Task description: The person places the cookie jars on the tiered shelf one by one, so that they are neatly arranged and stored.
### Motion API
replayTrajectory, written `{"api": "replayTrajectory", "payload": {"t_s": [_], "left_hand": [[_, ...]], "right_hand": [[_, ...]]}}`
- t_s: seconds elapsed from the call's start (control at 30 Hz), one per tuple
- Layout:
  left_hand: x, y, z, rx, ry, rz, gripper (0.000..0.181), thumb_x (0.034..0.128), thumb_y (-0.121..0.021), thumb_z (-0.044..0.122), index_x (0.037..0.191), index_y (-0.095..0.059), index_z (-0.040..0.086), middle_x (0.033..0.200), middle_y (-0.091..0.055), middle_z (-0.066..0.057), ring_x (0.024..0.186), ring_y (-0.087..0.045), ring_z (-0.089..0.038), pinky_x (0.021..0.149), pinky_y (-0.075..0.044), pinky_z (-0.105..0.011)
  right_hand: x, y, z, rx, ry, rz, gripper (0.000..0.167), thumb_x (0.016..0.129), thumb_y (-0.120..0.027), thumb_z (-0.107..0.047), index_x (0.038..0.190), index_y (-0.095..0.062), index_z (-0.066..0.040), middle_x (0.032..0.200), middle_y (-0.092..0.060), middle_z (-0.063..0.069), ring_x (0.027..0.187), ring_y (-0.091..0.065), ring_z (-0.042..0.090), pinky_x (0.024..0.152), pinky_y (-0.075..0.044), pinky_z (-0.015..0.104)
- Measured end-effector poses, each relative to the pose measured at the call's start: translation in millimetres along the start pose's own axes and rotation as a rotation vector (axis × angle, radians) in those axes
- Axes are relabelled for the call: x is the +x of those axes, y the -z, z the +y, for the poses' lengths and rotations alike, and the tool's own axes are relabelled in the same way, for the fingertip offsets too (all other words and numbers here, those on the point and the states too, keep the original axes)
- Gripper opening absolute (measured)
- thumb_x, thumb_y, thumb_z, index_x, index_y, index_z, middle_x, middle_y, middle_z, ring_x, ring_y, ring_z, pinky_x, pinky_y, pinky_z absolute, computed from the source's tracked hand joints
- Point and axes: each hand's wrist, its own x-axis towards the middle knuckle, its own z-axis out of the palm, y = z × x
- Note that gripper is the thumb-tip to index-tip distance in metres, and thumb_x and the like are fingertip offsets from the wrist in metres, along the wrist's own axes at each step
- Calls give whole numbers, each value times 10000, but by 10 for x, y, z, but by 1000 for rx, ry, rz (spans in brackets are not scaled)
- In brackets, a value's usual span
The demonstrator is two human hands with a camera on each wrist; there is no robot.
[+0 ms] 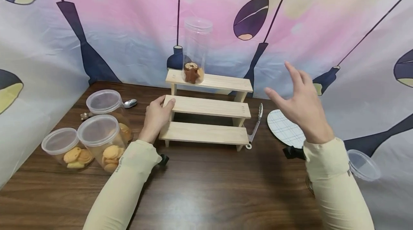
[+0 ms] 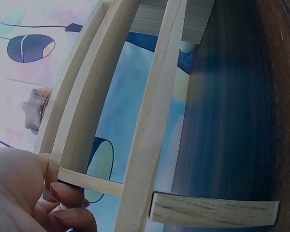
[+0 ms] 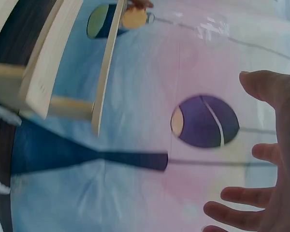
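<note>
Sleeves, a pair, cream cloth: left and right, foremost, each running up to its hand.

Left hand: grips one board end, thumb on top, fingers curled underneath.

Right hand: raised, wide, thumb well apart from the fingers; holds nothing.

Stand, three-tiered, pale unpainted wood: on the dark brown wood-grain table, between the hands, its middle tier's left end in the left hand. Judged light and stiff, dry rather than slippery; best held by both ends of a tier and kept level.

Jar, tall, clear, screw-topped, brown biscuits at its base: upright on the top tier, beyond the left hand and a little right of it. Probably light, smooth and top-heavy on that narrow board; take it round the body. Biscuits likely brittle.

Jars, three, clear, frosted-lidded, holding golden biscuits: left of the left hand.

Tongs, metal: left of the right hand, just beside the stand.

Oval piece, white, blue-gridded: below the right hand.
</note>
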Motion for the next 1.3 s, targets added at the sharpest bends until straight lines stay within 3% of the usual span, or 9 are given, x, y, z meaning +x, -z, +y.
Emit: {"api": "replayTrajectory", "payload": {"t_s": [0.23,0.43,0.63,0.77,0.93,1.3], "left_hand": [[14,7,24,21,-1,-10,715,1001,-463,569,1563,-348,143,1462,-514,-182,1321,-493,-383,1077,-402,-540],[22,-37,31,12,-19,-8,695,1000,-482,558,1548,-383,142,1406,-575,-162,1241,-575,-353,1039,-447,-519],[39,-42,57,6,-30,4,692,998,-492,552,1543,-393,137,1402,-578,-160,1238,-579,-343,1039,-446,-513],[33,-14,60,18,-14,1,707,1000,-484,555,1554,-367,132,1432,-548,-173,1279,-543,-360,1060,-426,-525],[14,25,53,15,-13,0,712,1002,-475,554,1560,-352,129,1479,-494,-182,1330,-495,-366,1074,-410,-533],[-22,29,-2,0,2,-6,706,1004,-469,557,1562,-350,142,1431,-547,-179,1267,-557,-355,1048,-438,-527]], "right_hand": [[-408,221,471,-16,-74,14,881,897,-666,-552,1602,-173,-365,1558,-260,267,1355,-307,529,977,-276,721],[-809,387,811,-164,-202,-8,918,911,-625,-576,1620,-134,-261,1535,-222,362,1279,-314,625,883,-285,757],[-1130,469,1074,-293,-253,36,957,912,-624,-568,1605,-159,-99,1465,-248,443,1238,-307,657,912,-279,771],[-1317,478,1221,-341,-314,12,985,915,-596,-598,1600,-129,-68,1455,-230,458,1227,-306,654,922,-282,766],[-1458,447,1331,-359,-406,-15,1001,908,-574,-633,1602,-113,-78,1423,-240,463,1199,-320,645,920,-298,756],[-1580,363,1461,-331,-478,-77,1022,902,-579,-643,1603,-90,-83,1453,-194,465,1220,-298,670,900,-296,784]]}}
